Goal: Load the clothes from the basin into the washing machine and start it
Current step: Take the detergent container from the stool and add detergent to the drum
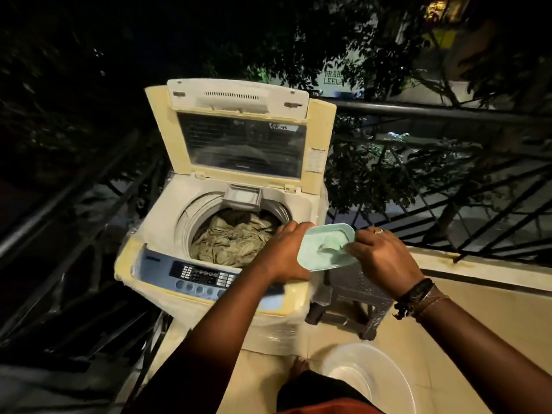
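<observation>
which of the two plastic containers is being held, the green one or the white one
The pale green container, held up beside the washing machine between the left hand and right hand. The white basin sits on the floor, untouched.

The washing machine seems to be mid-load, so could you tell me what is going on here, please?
A person stands at an open top-loading washing machine on a balcony at night. Crumpled clothes already lie in the drum. The left hand and right hand hold a pale green lidded container between them beside the opening. The white basin on the floor looks empty, and the lid stands up.
</observation>
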`<state>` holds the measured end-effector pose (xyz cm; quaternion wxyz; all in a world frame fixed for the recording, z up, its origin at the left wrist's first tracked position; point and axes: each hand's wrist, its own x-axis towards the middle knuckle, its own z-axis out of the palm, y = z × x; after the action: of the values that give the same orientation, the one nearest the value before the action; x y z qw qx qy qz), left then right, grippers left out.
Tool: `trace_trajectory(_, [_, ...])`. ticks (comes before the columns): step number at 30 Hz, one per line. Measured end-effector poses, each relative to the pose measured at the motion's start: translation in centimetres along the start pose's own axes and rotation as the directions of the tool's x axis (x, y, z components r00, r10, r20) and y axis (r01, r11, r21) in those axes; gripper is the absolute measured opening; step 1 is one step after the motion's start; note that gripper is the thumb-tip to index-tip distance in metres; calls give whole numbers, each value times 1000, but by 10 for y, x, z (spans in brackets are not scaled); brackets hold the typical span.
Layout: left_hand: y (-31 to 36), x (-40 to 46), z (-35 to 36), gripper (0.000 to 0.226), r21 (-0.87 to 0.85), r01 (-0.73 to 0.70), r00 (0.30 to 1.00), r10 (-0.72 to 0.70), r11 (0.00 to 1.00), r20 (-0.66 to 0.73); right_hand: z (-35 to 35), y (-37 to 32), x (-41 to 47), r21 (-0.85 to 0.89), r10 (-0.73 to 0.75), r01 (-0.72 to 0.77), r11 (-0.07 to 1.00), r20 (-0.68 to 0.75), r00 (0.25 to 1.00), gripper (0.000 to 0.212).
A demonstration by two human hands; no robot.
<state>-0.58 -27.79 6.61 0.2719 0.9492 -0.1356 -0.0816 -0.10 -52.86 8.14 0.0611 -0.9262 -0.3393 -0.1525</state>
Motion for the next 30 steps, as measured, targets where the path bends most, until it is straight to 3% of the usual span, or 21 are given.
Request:
trace_trajectory(7, [-44,29,-42,105,41,56,998,-54,998,-40,21,-4,76,244,-35,24,969,40,999,8])
trace_trajectory(12, [-65,40,-55,107,-9,118,993,-118,993,-2,40,-4,126,418,-32,-22,908,122,992,8])
trace_trajectory(20, [-91,55,-56,105,-90,190,982,-189,978,19,70,-8,163,601,175,-256,757,191,966,8])
trace_trajectory(25, [-104,68,-62,103,-103,185,981,-178,977,72,81,-10,170,622,288,-342,705,190,939,6])
trace_trajectory(30, [-126,80,-68,105,-162,192,977,-172,968,129,89,-15,176,562,329,-318,764,86,940,10])
